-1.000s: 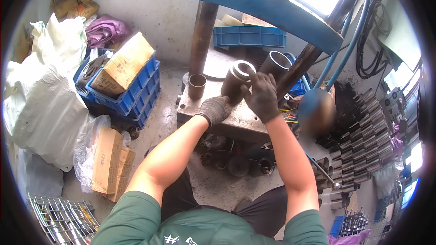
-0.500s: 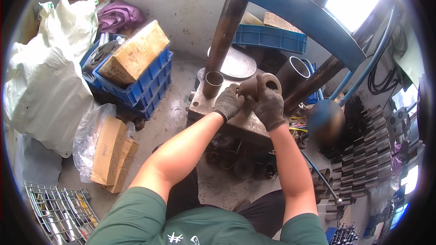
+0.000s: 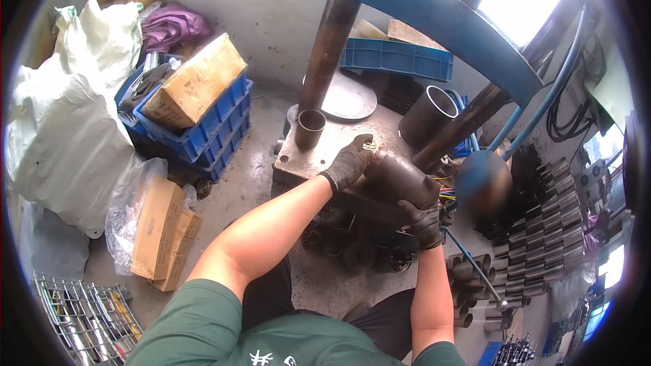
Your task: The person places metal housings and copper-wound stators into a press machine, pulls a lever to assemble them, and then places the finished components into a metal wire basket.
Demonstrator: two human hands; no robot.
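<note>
A dark metal cylinder [image 3: 401, 177] lies tilted across the front of the steel press table [image 3: 290, 163]. My right hand [image 3: 422, 222], in a dark work glove, is closed about its lower right end. My left hand [image 3: 348, 167], gloved alike, is closed by the cylinder's upper left end. A small pale-yellow piece shows at its fingertips, too small to name. Left of that hand a short open tube [image 3: 309, 130] stands upright on the table. A wider dark tube [image 3: 428, 116] with a bright rim stands tilted behind the cylinder.
The blue press frame [image 3: 427, 10] arches over the table, with steel posts [image 3: 329, 54] on both sides. A round metal plate [image 3: 349, 99] lies at the back. Blue crates [image 3: 220, 125] and cartons [image 3: 157, 230] are at left; stacked tubes [image 3: 542, 230] fill the right.
The cylinder has turned and come nearer, its right end now lower. My right hand has moved down and toward me with it; the left stays near the other end. The view has shifted slightly.
</note>
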